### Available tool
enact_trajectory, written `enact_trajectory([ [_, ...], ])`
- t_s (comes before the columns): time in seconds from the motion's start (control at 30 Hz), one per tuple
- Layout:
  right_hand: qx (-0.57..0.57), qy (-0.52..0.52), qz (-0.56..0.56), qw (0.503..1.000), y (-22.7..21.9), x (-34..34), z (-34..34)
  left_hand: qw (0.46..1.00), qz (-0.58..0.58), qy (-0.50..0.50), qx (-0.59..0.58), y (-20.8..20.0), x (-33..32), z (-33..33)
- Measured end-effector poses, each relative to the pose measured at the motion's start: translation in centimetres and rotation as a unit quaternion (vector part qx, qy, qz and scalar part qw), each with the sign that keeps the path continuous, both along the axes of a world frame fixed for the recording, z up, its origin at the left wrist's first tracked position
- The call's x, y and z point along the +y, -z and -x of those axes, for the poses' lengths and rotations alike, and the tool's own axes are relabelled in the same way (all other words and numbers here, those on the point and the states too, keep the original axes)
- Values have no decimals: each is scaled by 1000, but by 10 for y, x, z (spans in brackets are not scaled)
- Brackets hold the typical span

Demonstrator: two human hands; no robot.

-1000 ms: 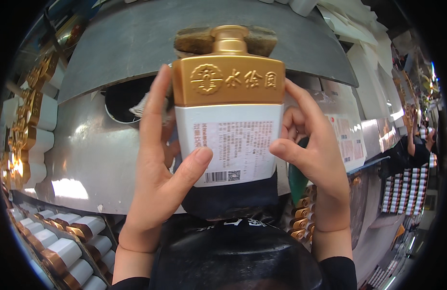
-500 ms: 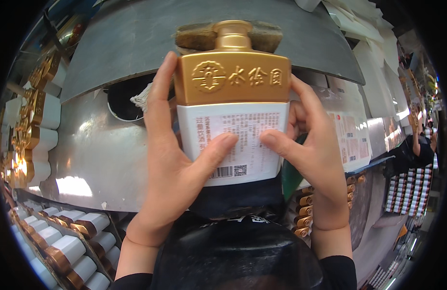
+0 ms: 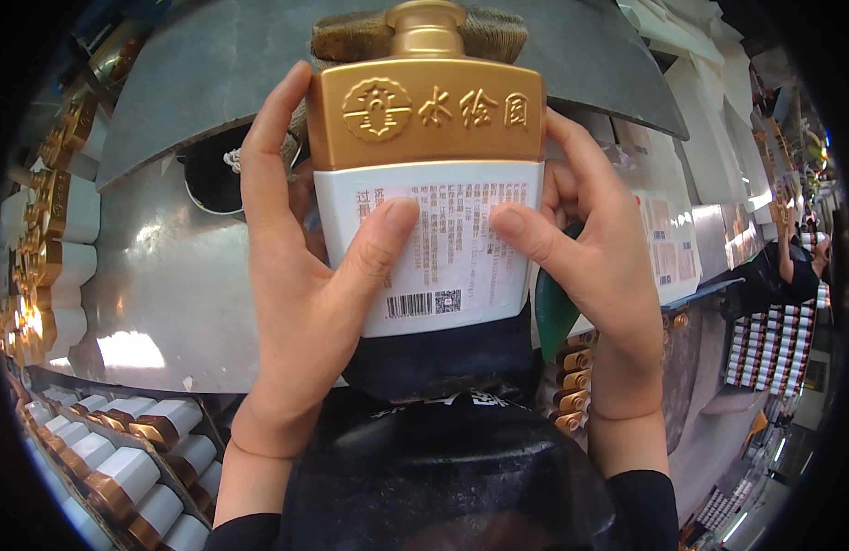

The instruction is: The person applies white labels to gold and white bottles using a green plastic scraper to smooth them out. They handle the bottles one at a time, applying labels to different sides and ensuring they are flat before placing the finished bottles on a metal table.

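Note:
Between my two hands is a flat white bottle [image 3: 434, 243] with a gold shoulder and neck, held upright in the picture with its printed side facing me. My left hand [image 3: 305, 248] grips its left side, the thumb pressed on the printed face. On the opposite side my right hand [image 3: 594, 248] is closed round the edge, its thumb also on the print and its fingers partly hidden behind. Just beyond the bottle's neck lies a wide bristle brush [image 3: 351, 39], partly covered by it. A green object [image 3: 555, 317] shows under my right hand.
A dark pot [image 3: 227, 174] with a whitish cloth or string stands left of the bottle on the metal table [image 3: 158, 285]. Printed sheets [image 3: 663, 243] lie to the right. Racks of white-and-gold bottles [image 3: 126, 473] fill the lower left. Another person [image 3: 783, 275] works at far right.
Both hands have raised the bottle slightly toward the top of the picture and a little left, and it looks nearer. The printed face now shows more sharply.

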State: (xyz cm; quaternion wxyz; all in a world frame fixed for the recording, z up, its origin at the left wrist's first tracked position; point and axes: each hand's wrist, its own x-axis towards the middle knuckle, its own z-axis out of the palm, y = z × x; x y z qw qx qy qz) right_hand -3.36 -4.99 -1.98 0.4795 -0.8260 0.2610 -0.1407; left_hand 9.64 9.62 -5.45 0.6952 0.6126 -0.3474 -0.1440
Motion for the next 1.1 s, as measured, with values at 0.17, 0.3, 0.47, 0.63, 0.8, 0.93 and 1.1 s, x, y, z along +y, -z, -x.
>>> enact_trajectory([
  [0.17, 0, -11, -1, 1000, 1, -3, 1, 1000, -3, -4, 11, 0, 4, -3],
  [0.3, -49, -11, -53, 997, 2, -4, 0, 998, 10, 31, 50, -3, 7, -5],
  [0.47, -15, 2, -19, 1000, 1, -1, -1, 999, -2, 15, 41, -3, 4, -2],
  [0.63, -18, 2, -8, 1000, 1, -1, -1, 999, 6, 15, 52, -5, 2, 0],
  [0.8, -28, -11, -2, 1000, 3, -4, -1, 999, -20, 10, 33, -4, 5, -2],
  [0.93, -61, -15, -69, 996, 3, -2, 6, 998, -26, 32, 40, -1, 14, -4],
  [1.1, -40, -15, -23, 999, 7, 15, 23, 998, -31, 44, 19, 6, 27, 5],
])
